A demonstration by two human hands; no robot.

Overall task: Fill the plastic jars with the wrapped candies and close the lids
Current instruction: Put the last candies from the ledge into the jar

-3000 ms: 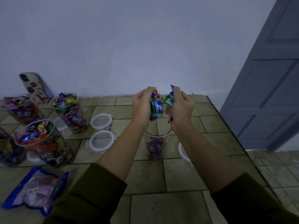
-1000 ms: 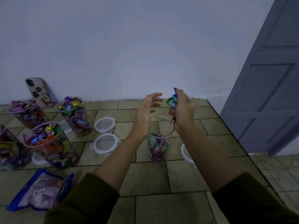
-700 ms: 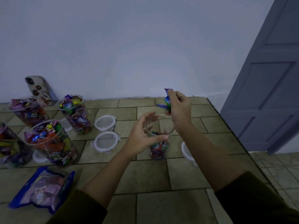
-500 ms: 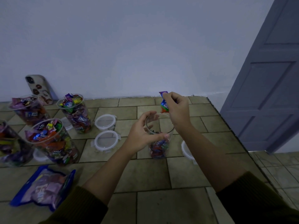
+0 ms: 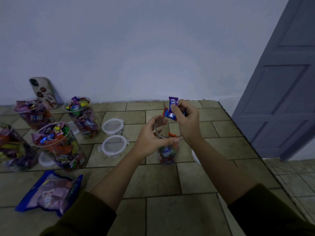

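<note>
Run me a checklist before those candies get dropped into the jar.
1. Jar steadied: left hand grips the jar near its rim. Ok.
2. Candies secured: right hand pinches the wrapped candies. Ok.
3. Jar mouth uncovered. Ok.
4. Room left: jar only partly full. Ok.
5. Candies squarely over the mouth: cannot tell.
6. Loose lids lie left of the jar. Ok.

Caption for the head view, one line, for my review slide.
Left hand grips a partly filled jar while the right hand pinches wrapped candies above its open mouth.
</note>
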